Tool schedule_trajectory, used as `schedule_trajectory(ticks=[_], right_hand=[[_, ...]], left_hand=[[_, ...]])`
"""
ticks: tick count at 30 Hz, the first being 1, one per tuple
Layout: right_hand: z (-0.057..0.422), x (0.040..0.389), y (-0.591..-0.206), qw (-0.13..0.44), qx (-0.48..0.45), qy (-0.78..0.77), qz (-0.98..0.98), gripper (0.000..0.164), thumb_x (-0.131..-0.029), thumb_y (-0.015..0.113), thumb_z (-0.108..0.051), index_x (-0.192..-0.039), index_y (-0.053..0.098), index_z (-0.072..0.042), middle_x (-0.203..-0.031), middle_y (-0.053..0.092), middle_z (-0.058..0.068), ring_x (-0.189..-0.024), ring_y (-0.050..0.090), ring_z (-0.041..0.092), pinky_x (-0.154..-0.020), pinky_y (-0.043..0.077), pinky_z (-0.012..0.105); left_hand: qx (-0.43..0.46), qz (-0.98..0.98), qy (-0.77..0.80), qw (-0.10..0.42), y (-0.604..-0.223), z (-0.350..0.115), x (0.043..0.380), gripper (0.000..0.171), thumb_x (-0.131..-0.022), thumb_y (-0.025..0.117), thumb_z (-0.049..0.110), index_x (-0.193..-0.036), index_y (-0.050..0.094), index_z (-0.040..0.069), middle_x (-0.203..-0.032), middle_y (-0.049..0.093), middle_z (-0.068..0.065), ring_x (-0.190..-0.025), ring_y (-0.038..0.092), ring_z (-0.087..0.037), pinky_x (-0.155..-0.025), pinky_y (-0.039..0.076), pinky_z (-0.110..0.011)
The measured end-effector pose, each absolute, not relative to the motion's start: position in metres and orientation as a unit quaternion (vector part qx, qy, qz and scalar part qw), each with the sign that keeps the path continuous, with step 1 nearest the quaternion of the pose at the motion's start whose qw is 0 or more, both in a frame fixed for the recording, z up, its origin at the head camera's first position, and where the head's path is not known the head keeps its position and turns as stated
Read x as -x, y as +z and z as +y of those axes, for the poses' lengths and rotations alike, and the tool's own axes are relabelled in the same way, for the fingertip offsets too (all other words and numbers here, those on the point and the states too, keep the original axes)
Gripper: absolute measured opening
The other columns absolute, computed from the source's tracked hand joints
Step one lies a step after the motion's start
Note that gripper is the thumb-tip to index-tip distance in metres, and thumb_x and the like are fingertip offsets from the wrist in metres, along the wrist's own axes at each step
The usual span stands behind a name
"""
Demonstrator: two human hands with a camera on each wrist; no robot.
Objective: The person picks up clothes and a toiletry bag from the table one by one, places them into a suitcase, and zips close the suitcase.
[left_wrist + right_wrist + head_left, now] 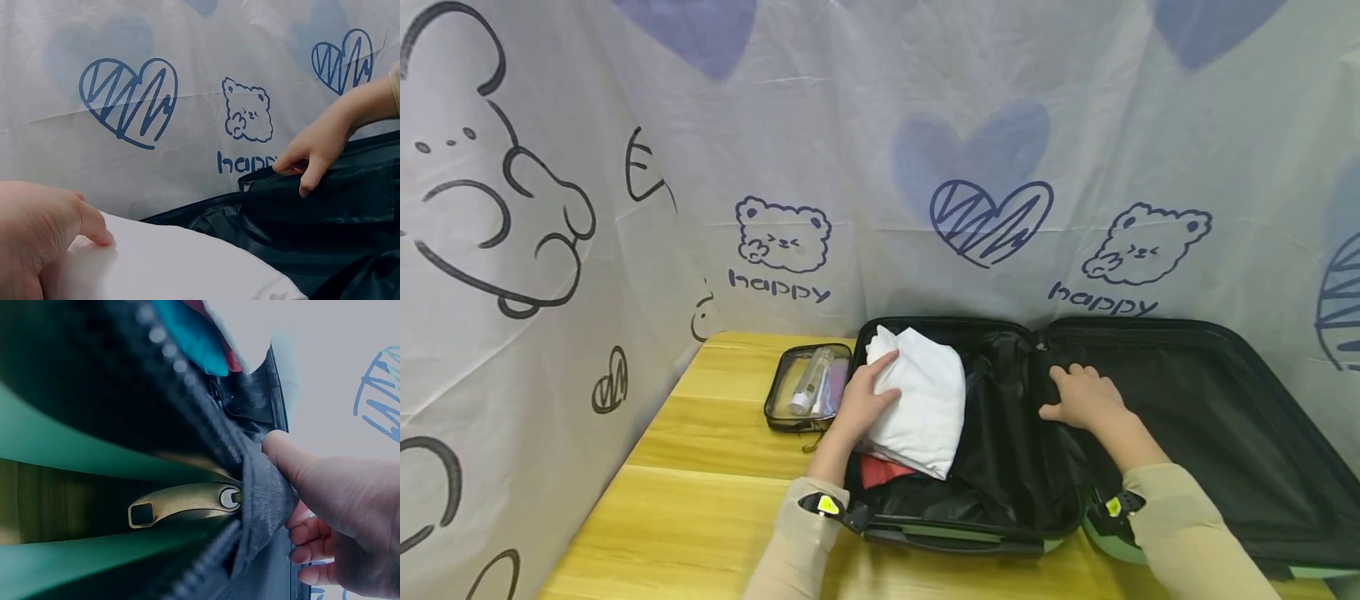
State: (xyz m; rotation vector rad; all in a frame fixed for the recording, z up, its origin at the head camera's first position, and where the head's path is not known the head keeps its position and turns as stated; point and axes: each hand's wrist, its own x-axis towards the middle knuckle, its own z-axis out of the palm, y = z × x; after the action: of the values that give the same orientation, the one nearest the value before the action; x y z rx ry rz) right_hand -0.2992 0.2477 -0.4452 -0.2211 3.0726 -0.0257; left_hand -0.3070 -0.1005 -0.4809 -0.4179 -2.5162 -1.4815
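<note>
My left hand [867,402] rests on a folded white garment [925,400], thumb and forefinger spread over its left side. The garment lies in the left half of an open black-lined suitcase [1022,467], and red cloth [882,471] peeks out beneath it. In the right wrist view, teal cloth [197,339] also shows under the white one. Over the suitcase's middle, near the hinge side, is my right hand [1086,398], thumb apart from the loosely bent fingers. Its thumb meets the edge of the black lining [265,481]; part of the fingers is hidden behind that fabric.
A clear zip pouch [782,385] with tubes inside stands left of the suitcase on the wooden table [700,483]. The suitcase's right half [1210,433] lies open. A printed white curtain [865,150] hangs directly behind. A metal hinge piece [181,503] bridges the green shells.
</note>
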Motion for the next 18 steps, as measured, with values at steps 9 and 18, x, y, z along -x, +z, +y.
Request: schedule_trajectory(ticks=[9, 18], right_hand=[[0.247, 0.299, -0.444, 0.031, 0.075, -0.013, 0.997, 0.076, -0.085, 0.070, -0.041, -0.139, 0.044, 0.006, -0.135, 0.047, 0.036, -0.121, 0.045, 0.054, -0.096, 0.040, 0.065], [0.247, 0.297, -0.443, 0.033, 0.076, -0.019, 0.996, 0.076, -0.085, 0.070, -0.040, -0.139, 0.044, 0.006, -0.134, 0.047, 0.036, -0.120, 0.045, 0.054, -0.095, 0.041, 0.065]], left_hand=[[0.070, -0.894, -0.440, 0.032, -0.474, -0.099, 0.300, 0.064, -0.080, 0.074, 0.013, -0.139, 0.049, 0.011, -0.130, 0.057, -0.031, -0.119, 0.056, -0.044, -0.099, 0.045, -0.054], [0.034, -0.931, -0.364, -0.012, -0.451, -0.091, 0.279, 0.074, -0.079, 0.077, 0.016, -0.146, 0.044, 0.012, -0.132, 0.041, -0.034, -0.114, 0.052, -0.045, -0.092, 0.049, -0.054]])
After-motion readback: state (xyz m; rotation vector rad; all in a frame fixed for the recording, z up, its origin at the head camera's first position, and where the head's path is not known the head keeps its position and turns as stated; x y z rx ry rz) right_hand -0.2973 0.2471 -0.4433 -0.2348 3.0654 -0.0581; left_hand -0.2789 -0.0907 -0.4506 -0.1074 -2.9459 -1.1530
